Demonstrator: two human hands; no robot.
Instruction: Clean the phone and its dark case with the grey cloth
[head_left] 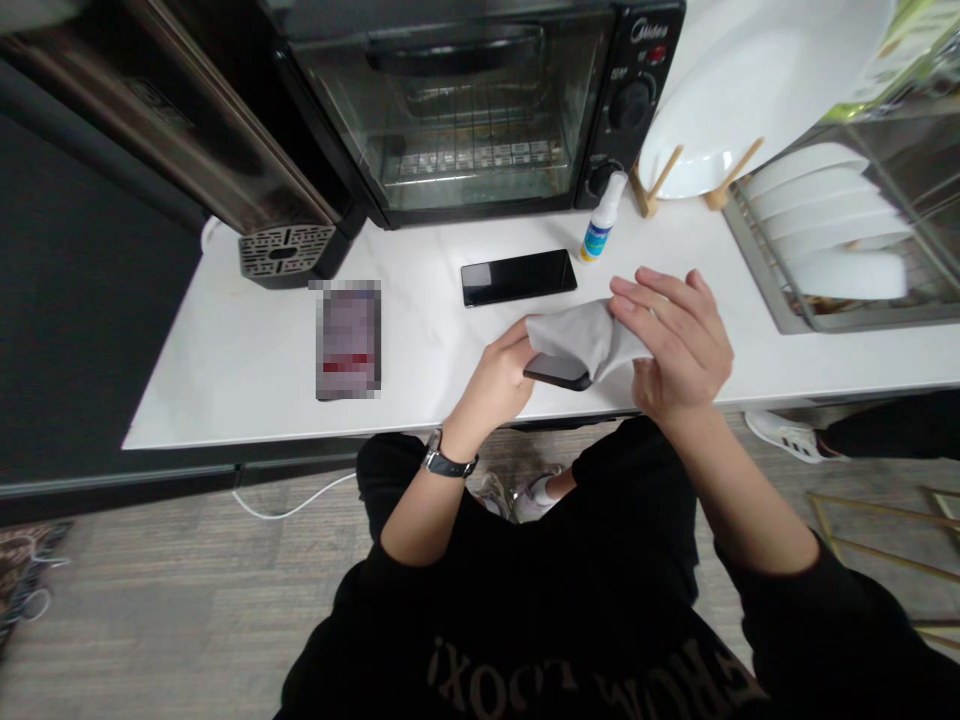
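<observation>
My left hand (504, 372), with a watch at the wrist, is closed around the left end of a dark phone (556, 372) above the counter's front edge. A thin grey cleaning cloth (576, 332) drapes over the phone and hides most of it. My right hand (681, 340) grips the cloth's right side between thumb and fingers. Beyond my hands a second black phone (519, 278) lies flat. A small white spray bottle (603, 220) with a blue and yellow label stands upright behind it.
A pixelated flat item (349, 342) lies on the white counter (247, 380) at left. Behind stand a toaster oven (480, 120) and a machine with a drip tray (285, 252). To the right are a large white plate (697, 150) on a wooden rack and stacked dishes (832, 215).
</observation>
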